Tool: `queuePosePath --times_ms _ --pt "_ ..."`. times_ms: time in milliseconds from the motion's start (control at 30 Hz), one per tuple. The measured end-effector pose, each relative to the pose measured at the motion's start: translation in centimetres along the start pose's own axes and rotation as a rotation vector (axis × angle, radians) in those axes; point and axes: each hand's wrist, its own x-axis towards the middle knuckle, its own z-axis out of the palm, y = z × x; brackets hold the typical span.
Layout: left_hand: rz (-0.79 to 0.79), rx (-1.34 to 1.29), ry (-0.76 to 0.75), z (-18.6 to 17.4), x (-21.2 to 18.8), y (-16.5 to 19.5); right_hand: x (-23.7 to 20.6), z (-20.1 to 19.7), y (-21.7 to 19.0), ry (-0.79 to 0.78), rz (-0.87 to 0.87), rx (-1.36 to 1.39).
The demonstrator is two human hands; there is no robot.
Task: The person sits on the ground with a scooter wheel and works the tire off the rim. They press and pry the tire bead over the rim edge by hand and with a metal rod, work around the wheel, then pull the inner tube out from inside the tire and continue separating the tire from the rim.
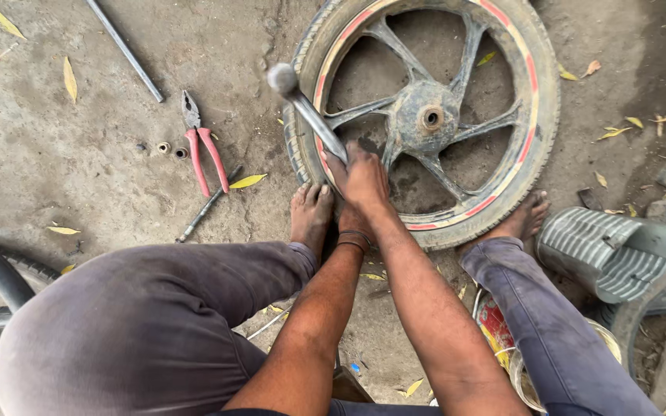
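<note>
Clearly both hands bear on one tool: the right hand (pixel 361 176) is wrapped tight round the lower end of a steel tyre lever (pixel 307 112), and the left hand (pixel 351 225) sits directly beneath it, mostly covered, so I cannot tell whether its fingers are closed on the bar or only bracing. The lever slants up toward 11 o'clock, its rounded end free in the air, its working end lost at the rim under the right hand.

The motorcycle wheel (pixel 428 117) lies flat on the dirt at 12 to 1 o'clock from the hands, pinned by a bare foot at each lower edge. I judge it heavy and rigid, the tyre (pixel 296 146) stiff rubber that yields only to leverage; the greasy spokes look slippery, so the tyre's outer edge is the better hold. The lever is hard, smooth metal, best gripped low as now.

Red-handled pliers (pixel 203 146) lie at 9 o'clock, well apart. Whether the lever tip is under the bead is hidden. The wheel's top is cut off by the frame.
</note>
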Motion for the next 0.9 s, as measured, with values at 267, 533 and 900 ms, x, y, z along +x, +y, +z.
queuePosePath --times_ms 267,533,900 --pt "-0.135 -0.162 -0.011 3.2 0.4 -1.4 -7.9 -6.3 -1.3 0.139 -0.226 0.163" --pt "0.204 0.326 0.184 5.6 -1.4 -2.3 -17.3 -17.2 -2.9 -0.208 -0.324 -0.069" --pt "0.130 0.206 0.155 6.2 -1.7 -2.7 -28.6 -6.0 7.7 -1.255 0.302 -0.813"
